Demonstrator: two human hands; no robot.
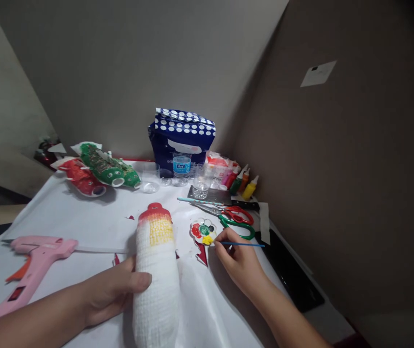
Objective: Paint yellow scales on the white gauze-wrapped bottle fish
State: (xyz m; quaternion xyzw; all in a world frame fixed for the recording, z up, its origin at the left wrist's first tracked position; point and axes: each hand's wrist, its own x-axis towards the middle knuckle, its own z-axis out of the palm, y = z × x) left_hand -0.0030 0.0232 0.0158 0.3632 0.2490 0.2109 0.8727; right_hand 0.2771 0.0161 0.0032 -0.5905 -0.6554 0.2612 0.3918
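My left hand (120,287) is wrapped round a white cloth-covered bottle shape (158,285), its thumb on the near side. The top of that piece is painted red, with a yellow patch just below and bare white fabric underneath. Between the fingertips of my right hand (238,256) is a thin blue paintbrush (246,244). Its tip is at the yellow paint of a small flower-shaped palette (204,229), which also holds red, green and black paint. A dark red scrap (201,253) lies partly under the palette.
A pink glue gun (36,261) lies at left. Painted fish (110,166) rest at the back left. Behind are a blue bag (183,137), clear cups (200,186) and paint bottles (249,188). Scissors (238,222) and a cleaver (212,195) lie beyond the palette; a black tablet-like slab (290,275) is at right.
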